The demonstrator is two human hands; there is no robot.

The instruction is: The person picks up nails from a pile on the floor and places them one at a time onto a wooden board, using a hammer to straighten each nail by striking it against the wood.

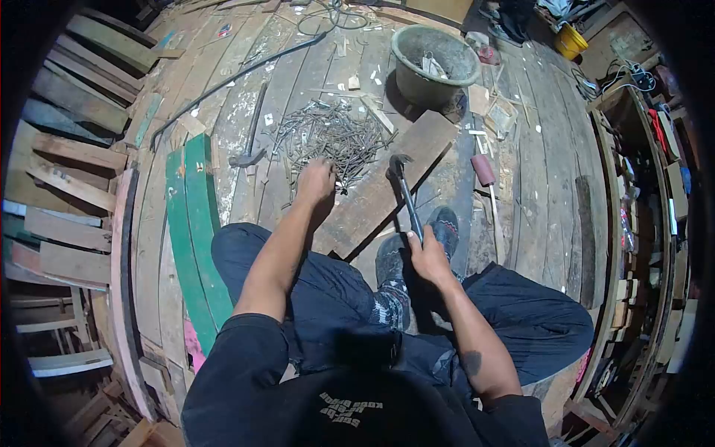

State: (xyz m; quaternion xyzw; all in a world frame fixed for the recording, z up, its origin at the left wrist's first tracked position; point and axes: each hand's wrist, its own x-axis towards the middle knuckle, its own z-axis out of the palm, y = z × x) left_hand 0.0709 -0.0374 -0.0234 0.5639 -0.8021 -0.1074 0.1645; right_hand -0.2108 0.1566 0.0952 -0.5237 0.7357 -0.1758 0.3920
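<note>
My right hand (430,255) is wrapped around the handle of a claw hammer (407,192), whose head rests on or just above a wooden plank (365,210). The plank lies at a slant in front of my feet. At the near edge of a heap of nails (339,138), my left hand (318,179) reaches down with its fingers curled closed. Whatever its fingertips hold is hidden. The nails lie loose on the floorboards, left of the plank.
A grey bucket (432,71) stands beyond the plank. A second hammer (250,141) and a long pry bar (238,74) lie to the left, near green boards (190,223). A mallet (484,173) lies on the right. Stacked timber (78,197) and a shelf (607,246) flank the floor.
</note>
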